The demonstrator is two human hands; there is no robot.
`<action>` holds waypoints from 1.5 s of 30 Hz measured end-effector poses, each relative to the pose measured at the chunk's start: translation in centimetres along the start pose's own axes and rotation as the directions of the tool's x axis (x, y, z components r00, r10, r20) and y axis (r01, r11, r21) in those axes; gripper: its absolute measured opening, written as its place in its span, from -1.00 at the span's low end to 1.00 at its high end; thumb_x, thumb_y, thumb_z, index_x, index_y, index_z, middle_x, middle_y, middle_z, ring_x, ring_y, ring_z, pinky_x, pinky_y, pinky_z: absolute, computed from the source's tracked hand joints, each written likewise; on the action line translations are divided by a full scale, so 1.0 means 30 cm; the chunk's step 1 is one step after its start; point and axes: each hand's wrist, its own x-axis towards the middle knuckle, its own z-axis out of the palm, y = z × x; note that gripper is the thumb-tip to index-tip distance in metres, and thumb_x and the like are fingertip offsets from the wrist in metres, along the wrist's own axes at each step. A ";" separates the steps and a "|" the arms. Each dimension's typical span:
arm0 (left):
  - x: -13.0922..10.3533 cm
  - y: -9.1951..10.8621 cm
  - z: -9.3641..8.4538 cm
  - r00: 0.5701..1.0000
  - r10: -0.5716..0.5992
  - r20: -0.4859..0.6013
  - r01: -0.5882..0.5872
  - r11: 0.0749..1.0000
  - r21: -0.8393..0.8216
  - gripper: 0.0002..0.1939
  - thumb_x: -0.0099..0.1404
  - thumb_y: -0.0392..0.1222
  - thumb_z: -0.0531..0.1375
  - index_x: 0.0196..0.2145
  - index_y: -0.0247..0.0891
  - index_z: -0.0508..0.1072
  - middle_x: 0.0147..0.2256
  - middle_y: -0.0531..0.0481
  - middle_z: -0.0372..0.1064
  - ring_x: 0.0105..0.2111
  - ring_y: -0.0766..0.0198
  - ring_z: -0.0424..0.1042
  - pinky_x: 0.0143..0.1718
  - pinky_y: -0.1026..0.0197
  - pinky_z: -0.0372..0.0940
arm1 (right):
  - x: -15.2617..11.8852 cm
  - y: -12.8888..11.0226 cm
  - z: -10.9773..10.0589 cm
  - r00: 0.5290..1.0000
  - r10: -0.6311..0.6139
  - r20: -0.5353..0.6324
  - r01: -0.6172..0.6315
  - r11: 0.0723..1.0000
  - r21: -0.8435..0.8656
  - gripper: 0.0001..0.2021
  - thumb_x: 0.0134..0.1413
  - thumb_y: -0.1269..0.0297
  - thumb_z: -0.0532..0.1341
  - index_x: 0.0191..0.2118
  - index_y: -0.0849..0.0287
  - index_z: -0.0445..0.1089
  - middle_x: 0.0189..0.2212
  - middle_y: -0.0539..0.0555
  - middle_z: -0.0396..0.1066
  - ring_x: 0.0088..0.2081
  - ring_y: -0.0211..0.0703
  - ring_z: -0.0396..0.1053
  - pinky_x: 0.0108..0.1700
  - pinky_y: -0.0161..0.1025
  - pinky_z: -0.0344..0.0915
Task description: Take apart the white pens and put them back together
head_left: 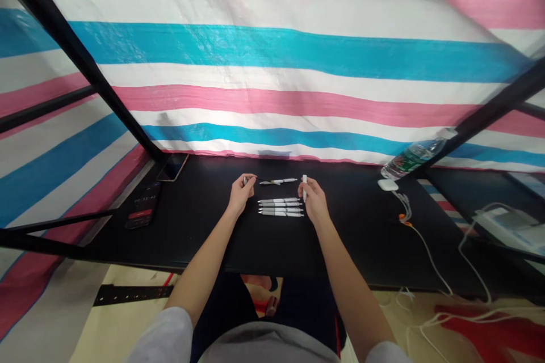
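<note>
My left hand [242,191] is closed at the left of the pens, with a small silvery pen part [245,180] showing between its fingers. A thin dark piece extends from those fingertips toward the right; I cannot make out whether it is held. My right hand [315,199] is closed around a white pen barrel [304,188], which stands nearly upright. Between the hands, several white pens [281,211] lie side by side, tips to the left. Just beyond them lies another white pen [286,181], with a small slim piece [271,182] against its left end.
A black table [200,227] holds everything. At its left are a dark phone [174,167] and a phone with a timer display [142,207]. A water bottle [413,157] leans at the back right near a white charger [388,185] with cables. Black frame bars [76,45] flank a striped sheet [272,45].
</note>
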 end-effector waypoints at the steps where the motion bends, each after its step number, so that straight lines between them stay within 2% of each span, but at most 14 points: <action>1: 0.000 0.000 0.000 1.000 0.003 0.000 -0.003 1.000 0.000 -0.62 0.03 0.04 0.36 -0.36 -0.29 0.40 -0.67 0.27 -0.12 -0.71 0.55 -0.14 -0.66 0.37 -0.23 | 0.001 0.005 -0.003 1.000 -0.013 -0.001 0.013 1.000 -0.018 -0.70 -0.10 0.13 0.32 -0.22 0.13 0.37 -0.46 -0.03 0.40 -0.44 -0.24 0.37 -0.39 -0.26 0.31; 6: 0.000 -0.003 -0.004 1.000 0.004 0.006 -0.004 1.000 0.006 -0.65 0.05 0.02 0.35 -0.36 -0.29 0.40 -0.67 0.27 -0.11 -0.71 0.55 -0.14 -0.65 0.36 -0.23 | -0.004 0.017 -0.011 0.991 -0.127 0.041 0.132 0.981 -0.140 -0.73 -0.06 0.14 0.33 -0.24 0.11 0.36 -0.26 0.08 0.51 -0.14 -0.07 0.45 -0.05 -0.07 0.35; 12: 0.003 -0.004 -0.004 1.000 -0.002 0.002 0.002 1.000 0.009 -0.64 0.03 0.03 0.36 -0.36 -0.29 0.40 -0.66 0.27 -0.12 -0.71 0.54 -0.14 -0.65 0.36 -0.23 | -0.017 0.003 0.006 0.970 -0.182 0.160 0.209 0.962 -0.174 -0.81 0.02 0.15 0.29 -0.29 0.11 0.34 -0.14 0.14 0.51 0.05 0.00 0.40 0.11 0.01 0.27; 14: 0.003 -0.004 -0.004 1.000 -0.001 -0.001 0.001 1.000 0.008 -0.63 0.03 0.03 0.36 -0.36 -0.29 0.40 -0.66 0.27 -0.11 -0.71 0.55 -0.14 -0.65 0.36 -0.23 | -0.020 0.001 0.009 0.966 -0.198 0.164 0.229 0.953 -0.197 -0.83 0.04 0.17 0.26 -0.28 0.11 0.34 -0.15 0.15 0.51 0.03 -0.02 0.40 0.09 -0.02 0.28; 16: 0.002 -0.005 -0.003 1.000 0.000 0.000 0.000 1.000 0.006 -0.63 0.03 0.03 0.36 -0.36 -0.29 0.40 -0.65 0.26 -0.11 -0.70 0.55 -0.13 -0.65 0.36 -0.23 | -0.025 0.000 0.009 0.967 -0.216 0.137 0.247 0.926 -0.285 -0.86 0.06 0.19 0.22 -0.28 0.13 0.35 -0.21 0.13 0.51 -0.07 -0.05 0.44 0.02 -0.08 0.32; 20: 0.003 -0.007 -0.006 1.000 0.000 0.006 0.000 1.000 0.004 -0.64 0.04 0.03 0.36 -0.36 -0.28 0.40 -0.65 0.26 -0.11 -0.70 0.55 -0.14 -0.66 0.36 -0.23 | -0.039 -0.007 0.006 0.955 -0.294 0.043 0.269 0.796 -0.543 -0.82 0.11 0.25 0.10 -0.24 0.16 0.40 -0.39 0.05 0.45 -0.39 -0.18 0.37 -0.25 -0.22 0.33; 23: 0.004 -0.009 -0.008 1.000 0.000 0.008 0.000 1.000 0.007 -0.65 0.04 0.02 0.36 -0.36 -0.28 0.41 -0.66 0.26 -0.12 -0.71 0.54 -0.14 -0.66 0.36 -0.23 | -0.048 -0.016 0.011 0.930 -0.364 0.050 0.313 0.714 -0.626 -0.77 0.09 0.31 0.07 -0.18 0.18 0.42 -0.41 0.05 0.41 -0.44 -0.20 0.32 -0.34 -0.26 0.30; 27: 0.003 -0.013 -0.008 1.000 0.001 0.028 -0.002 1.000 0.021 -0.65 0.05 0.03 0.37 -0.38 -0.29 0.43 -0.65 0.25 -0.09 -0.70 0.54 -0.12 -0.66 0.37 -0.22 | -0.060 -0.027 0.027 0.893 -0.429 0.135 0.409 0.649 -0.642 -0.76 0.11 0.35 0.06 -0.16 0.16 0.43 -0.34 0.09 0.41 -0.36 -0.17 0.36 -0.37 -0.27 0.32; 34: -0.010 -0.023 -0.006 0.988 -0.023 0.150 0.001 0.990 0.143 -0.67 0.07 0.02 0.36 -0.34 -0.31 0.52 -0.67 0.22 -0.06 -0.69 0.52 -0.07 -0.65 0.35 -0.15 | -0.092 -0.044 0.062 0.770 -0.474 0.426 0.626 0.438 -0.645 -0.77 0.18 0.31 0.14 -0.08 0.10 0.44 -0.23 0.13 0.46 -0.17 -0.02 0.36 -0.06 -0.06 0.35; 38: -0.021 -0.019 -0.001 0.981 -0.008 0.193 -0.042 0.967 0.252 -0.66 0.10 0.03 0.34 -0.33 -0.32 0.54 -0.64 0.19 -0.02 -0.67 0.51 -0.01 -0.64 0.35 -0.12 | -0.099 -0.030 0.070 0.717 -0.462 0.522 0.691 0.379 -0.615 -0.76 0.21 0.35 0.11 -0.06 0.05 0.45 -0.23 0.10 0.49 -0.17 -0.02 0.35 -0.07 -0.05 0.35; 42: -0.027 -0.015 0.001 0.971 -0.005 0.241 -0.074 0.945 0.318 -0.66 0.13 0.04 0.32 -0.31 -0.32 0.55 -0.62 0.18 0.00 -0.65 0.49 0.01 -0.62 0.35 -0.09 | -0.093 -0.021 0.063 0.701 -0.459 0.546 0.706 0.336 -0.623 -0.72 0.21 0.40 0.06 -0.12 0.07 0.50 -0.38 0.10 0.43 -0.25 -0.02 0.30 -0.15 -0.08 0.34; 45: -0.027 -0.016 -0.002 0.967 -0.025 0.253 -0.062 0.942 0.330 -0.65 0.13 0.04 0.31 -0.26 -0.31 0.55 -0.60 0.17 0.01 -0.64 0.49 0.00 -0.62 0.35 -0.09 | -0.089 -0.023 0.057 0.709 -0.462 0.534 0.696 0.333 -0.636 -0.71 0.20 0.42 0.05 -0.13 0.09 0.50 -0.39 0.10 0.41 -0.26 -0.02 0.28 -0.16 -0.09 0.32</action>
